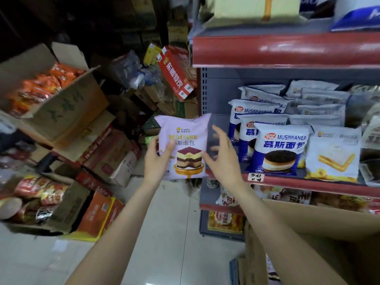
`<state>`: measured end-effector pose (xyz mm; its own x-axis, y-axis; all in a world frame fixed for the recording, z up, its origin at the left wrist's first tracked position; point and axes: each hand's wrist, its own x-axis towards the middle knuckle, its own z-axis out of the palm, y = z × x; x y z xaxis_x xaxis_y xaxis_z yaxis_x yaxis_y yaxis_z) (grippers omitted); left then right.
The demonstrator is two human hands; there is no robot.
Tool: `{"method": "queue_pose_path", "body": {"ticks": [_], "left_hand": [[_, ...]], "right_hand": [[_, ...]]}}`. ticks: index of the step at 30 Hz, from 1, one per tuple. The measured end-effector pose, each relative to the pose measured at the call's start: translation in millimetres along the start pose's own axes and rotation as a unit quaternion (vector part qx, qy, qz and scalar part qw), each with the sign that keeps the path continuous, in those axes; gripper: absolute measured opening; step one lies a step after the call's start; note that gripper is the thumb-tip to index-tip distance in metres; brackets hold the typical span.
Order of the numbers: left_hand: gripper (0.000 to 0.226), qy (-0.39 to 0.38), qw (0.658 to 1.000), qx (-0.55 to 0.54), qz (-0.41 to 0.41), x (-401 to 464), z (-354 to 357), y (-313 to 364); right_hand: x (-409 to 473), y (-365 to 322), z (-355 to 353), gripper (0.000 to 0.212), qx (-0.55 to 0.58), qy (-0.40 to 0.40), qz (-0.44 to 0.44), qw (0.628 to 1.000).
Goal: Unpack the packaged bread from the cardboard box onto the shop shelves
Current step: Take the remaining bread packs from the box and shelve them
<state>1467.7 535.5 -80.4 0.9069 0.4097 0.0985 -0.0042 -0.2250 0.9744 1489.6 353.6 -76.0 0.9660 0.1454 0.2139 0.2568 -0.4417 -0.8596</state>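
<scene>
A pale purple mousse bread packet [186, 138] with a layered cake picture is held upright in the air, just left of the shelf's end. My left hand [157, 159] grips its lower left edge, thumb on the front. My right hand [221, 154] is at the packet's right edge with fingers spread and blurred; its contact with the packet is unclear. The middle shelf [308, 185] carries blue-and-white mousse bread packets [280, 147] standing in rows and a white packet with yellow bread [333, 155]. The cardboard box [320, 233] is at the lower right under my right forearm.
An upper shelf with a red edge [285, 51] holds more packets. Lower shelves [224, 208] hold snack bags. Open cartons of orange snack packs [51, 95] and stacked boxes [98, 214] crowd the left. Pale floor tiles [170, 223] lie between.
</scene>
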Motion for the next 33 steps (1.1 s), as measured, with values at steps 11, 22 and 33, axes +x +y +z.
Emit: {"method": "queue_pose_path", "body": {"ticks": [11, 22, 33], "left_hand": [[0.047, -0.095, 0.995, 0.015, 0.002, 76, 70, -11], [0.072, -0.146, 0.976, 0.104, 0.122, 172, 140, -78], [0.038, -0.074, 0.979, 0.165, 0.094, 143, 126, -60]], "right_hand": [[36, 55, 23, 0.069, -0.136, 0.06, -0.054, 0.987], [120, 99, 53, 0.071, -0.386, 0.012, 0.018, 0.922], [76, 90, 39, 0.054, -0.216, 0.066, -0.05, 0.973]]}}
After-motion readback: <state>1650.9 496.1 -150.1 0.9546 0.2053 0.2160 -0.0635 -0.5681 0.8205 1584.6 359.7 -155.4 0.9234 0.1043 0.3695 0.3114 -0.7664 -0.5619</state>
